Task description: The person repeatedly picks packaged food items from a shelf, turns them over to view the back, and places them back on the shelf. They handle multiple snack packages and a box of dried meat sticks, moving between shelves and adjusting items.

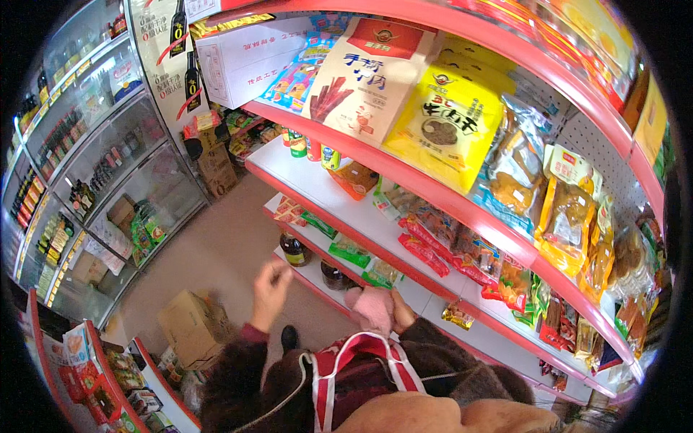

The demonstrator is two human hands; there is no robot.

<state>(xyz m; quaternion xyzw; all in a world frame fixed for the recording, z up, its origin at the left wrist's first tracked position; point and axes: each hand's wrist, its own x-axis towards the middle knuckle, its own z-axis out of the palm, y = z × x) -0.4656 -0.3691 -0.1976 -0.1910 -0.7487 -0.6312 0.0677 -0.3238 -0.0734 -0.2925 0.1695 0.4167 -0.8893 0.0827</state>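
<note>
My right hand (401, 310) is shut on a pink cloth (372, 308) at the edge of the lower store shelves. Its fingers are partly hidden behind the cloth. My left hand (272, 292) is raised over the floor with its fingers curled; whether anything small is between them cannot be told. Beyond the hands, a dark glass jar (295, 250) and a second dark jar (334, 275) stand on a low shelf. Green snack packets (349, 250) lie on the shelf above, and a small gold packet (458, 316) lies to the right of the cloth.
Red-edged shelves (346, 197) of packaged snacks rise in front and to the right. A cardboard box (192, 330) sits on the floor at the left. Glass-front shelving (103, 178) with bottles stands along the far left, and another red-edged rack (103, 368) is at the lower left.
</note>
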